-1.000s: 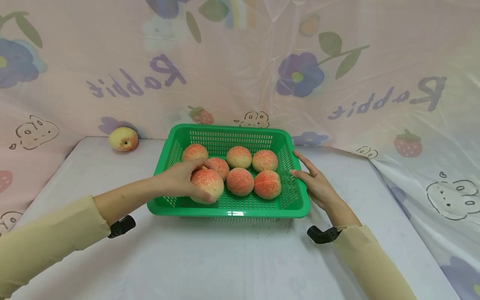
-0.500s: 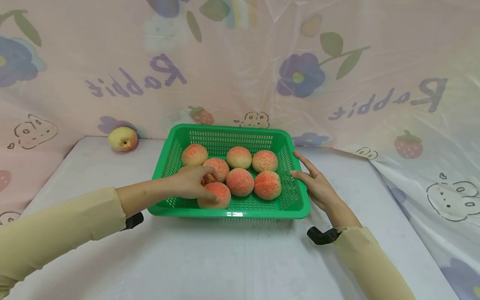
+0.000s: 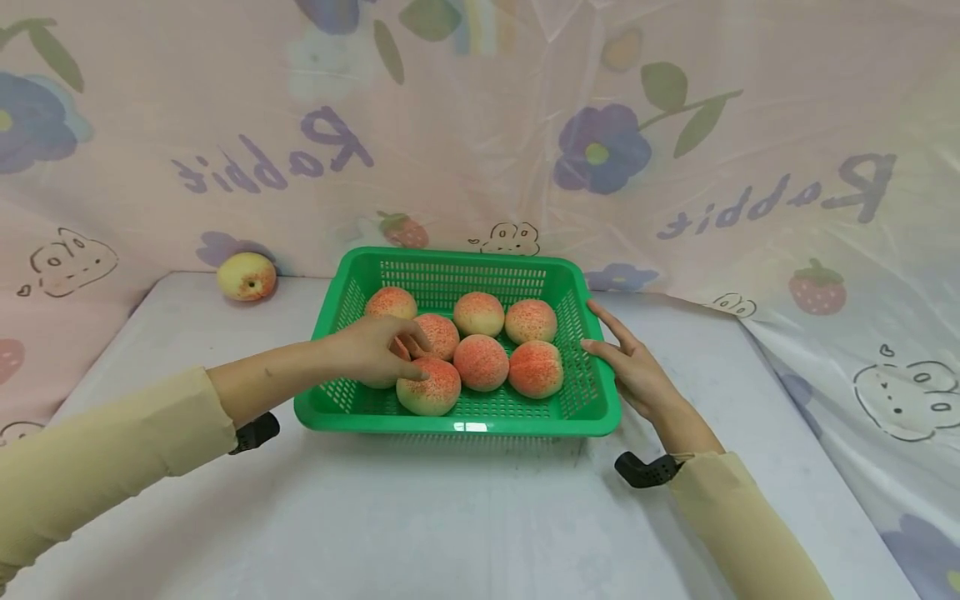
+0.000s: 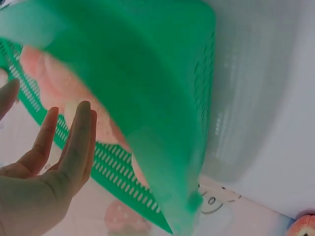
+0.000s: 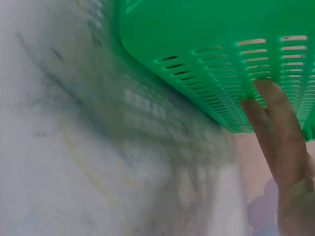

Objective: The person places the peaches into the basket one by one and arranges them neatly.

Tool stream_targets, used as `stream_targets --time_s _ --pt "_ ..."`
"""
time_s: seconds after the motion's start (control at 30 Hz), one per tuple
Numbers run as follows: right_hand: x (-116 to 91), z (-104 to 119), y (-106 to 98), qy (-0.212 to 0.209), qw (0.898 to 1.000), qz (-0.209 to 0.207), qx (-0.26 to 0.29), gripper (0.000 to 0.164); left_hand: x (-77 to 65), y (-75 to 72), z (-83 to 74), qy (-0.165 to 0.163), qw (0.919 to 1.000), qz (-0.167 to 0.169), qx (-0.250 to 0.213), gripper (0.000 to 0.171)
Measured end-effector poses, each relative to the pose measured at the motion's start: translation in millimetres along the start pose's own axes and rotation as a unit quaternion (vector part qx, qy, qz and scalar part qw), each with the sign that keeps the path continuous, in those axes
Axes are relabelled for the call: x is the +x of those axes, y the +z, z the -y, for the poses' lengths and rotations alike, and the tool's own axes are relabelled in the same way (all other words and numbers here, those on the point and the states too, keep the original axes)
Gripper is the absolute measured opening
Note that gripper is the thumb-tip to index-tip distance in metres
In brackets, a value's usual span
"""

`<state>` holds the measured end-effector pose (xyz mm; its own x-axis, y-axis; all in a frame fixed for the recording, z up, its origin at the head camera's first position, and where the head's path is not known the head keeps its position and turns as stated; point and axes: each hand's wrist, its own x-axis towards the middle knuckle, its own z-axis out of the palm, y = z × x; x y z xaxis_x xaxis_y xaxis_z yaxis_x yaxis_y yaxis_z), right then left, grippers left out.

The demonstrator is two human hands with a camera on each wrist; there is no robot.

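A green slotted plastic basket [image 3: 471,427] holds several fuzzy, red-and-yellow peaches [image 3: 481,363]. My left hand [image 3: 367,354] reaches over its left side, with the thumb touching the front-left peach [image 3: 429,387]. Parts of other fruit show beneath that hand and are mostly covered. The left wrist view shows the left hand [image 4: 54,172] with its fingers extended and apart. At the basket's right end, my right hand [image 3: 641,371] holds the rim, thumb over the edge. Seen from the right wrist, the right hand [image 5: 285,147] has its fingers along the slotted outer wall.
A yellow-and-red fruit [image 3: 247,277] lies alone at the back left of the white table [image 3: 480,517]. Behind the table hangs a printed cloth [image 3: 465,125] with flowers and rabbit drawings.
My left hand gripped the front-left peach, turned it and shifted it slightly right and down, then loosened from it and drew a little left. The right hand and basket stayed put.
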<state>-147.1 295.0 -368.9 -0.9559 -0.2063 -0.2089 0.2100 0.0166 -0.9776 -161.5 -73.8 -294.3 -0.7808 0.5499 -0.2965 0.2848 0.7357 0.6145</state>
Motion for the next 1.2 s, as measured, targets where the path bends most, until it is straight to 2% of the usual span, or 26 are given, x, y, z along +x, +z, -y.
stream_targets --time_s 0.1,0.37,0.67,0.8,0.93,1.2 --pt "-0.2 0.3 0.4 0.001 1.000 -0.003 0.000 0.067 -2.3 -7.3 2.3 -0.001 0.9998 -0.014 -0.012 0.038" --pt "-0.1 -0.2 0.6 0.005 1.000 -0.006 0.004 0.067 -13.0 -24.0 9.7 0.022 0.9980 -0.040 -0.044 0.036" --pt "-0.1 -0.7 0.0 0.003 1.000 -0.002 0.007 0.069 -27.4 -35.8 18.0 -0.002 0.9952 -0.084 -0.049 0.043" --pt "0.1 -0.7 0.1 0.006 1.000 -0.002 0.004 0.068 -34.8 -41.1 23.0 -0.013 0.9919 -0.099 -0.079 0.047" --pt "-0.2 -0.8 0.7 0.006 1.000 -0.005 -0.001 0.066 -40.9 -44.6 28.6 -0.001 0.9860 -0.112 -0.123 0.046" --pt "-0.3 -1.0 -0.3 0.003 1.000 -0.003 0.002 0.067 -48.2 -47.8 39.1 0.000 0.9795 -0.129 -0.155 0.047"
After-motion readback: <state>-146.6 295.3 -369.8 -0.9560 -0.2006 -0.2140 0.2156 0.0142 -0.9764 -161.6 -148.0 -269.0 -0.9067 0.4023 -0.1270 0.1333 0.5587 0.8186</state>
